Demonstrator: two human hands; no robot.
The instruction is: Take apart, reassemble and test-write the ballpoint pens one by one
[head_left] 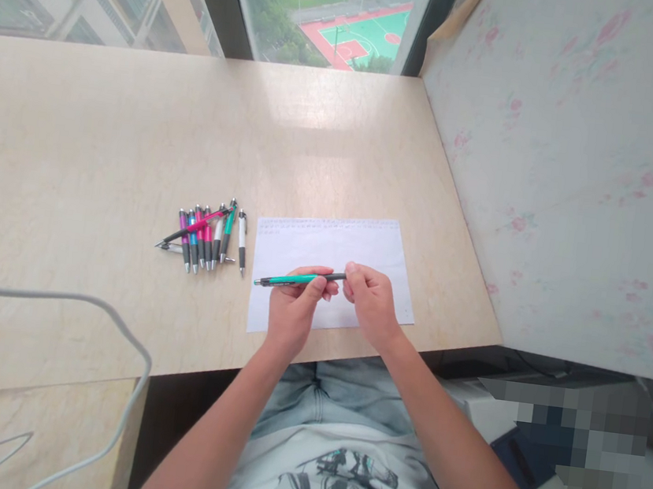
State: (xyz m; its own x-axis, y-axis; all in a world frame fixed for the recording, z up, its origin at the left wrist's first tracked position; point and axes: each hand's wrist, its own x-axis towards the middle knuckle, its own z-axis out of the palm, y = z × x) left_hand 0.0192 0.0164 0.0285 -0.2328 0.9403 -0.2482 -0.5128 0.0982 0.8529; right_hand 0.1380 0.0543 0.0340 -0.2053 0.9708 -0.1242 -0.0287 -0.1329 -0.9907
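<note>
A green ballpoint pen (289, 280) with a dark grip lies level across my left hand (295, 304), whose thumb and fingers are closed around its barrel. My right hand (371, 297) pinches the pen's tip end between thumb and fingers. Both hands are over a white sheet of paper (338, 246) with rows of small handwritten marks along its top. To the left of the paper lies a group of several pens (202, 237) in purple, blue, pink, white and green, a pink one slanting across the others. One white pen (242, 238) lies nearest the paper's left edge.
The pale marble-patterned desk (106, 146) runs up to a window (331, 15). A flower-patterned wall panel (579, 172) rises on the right. A grey cable (130, 335) loops over the lower left. Part of the lower right is pixelated.
</note>
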